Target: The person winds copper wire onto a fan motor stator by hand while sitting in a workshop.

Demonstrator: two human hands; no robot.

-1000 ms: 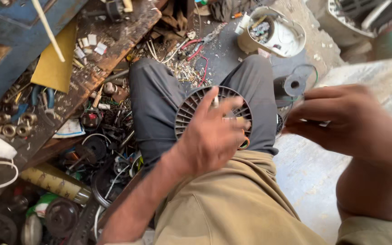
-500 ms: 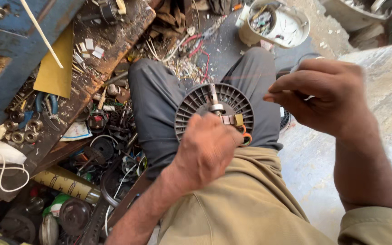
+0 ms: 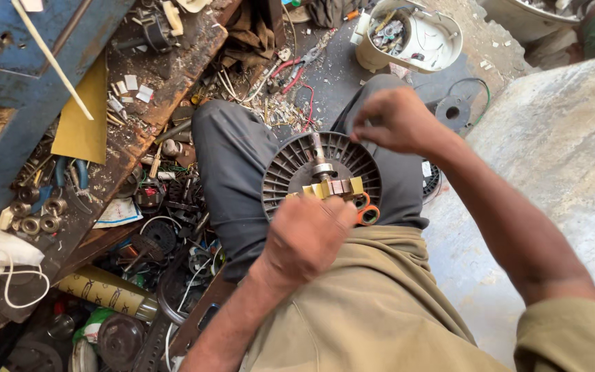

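Since the earlier frame, the right hand (image 3: 397, 120) has swung across from the right and now hovers over the far rim of the round finned motor part (image 3: 321, 172), fingers pinched together on something too small to make out. That part rests on the person's lap between both hands. Closed around its near edge, the left hand (image 3: 308, 238) steadies it beside the orange-handled scissors (image 3: 366, 210). A firm left grip probably keeps the central shaft (image 3: 318, 148) from tilting.
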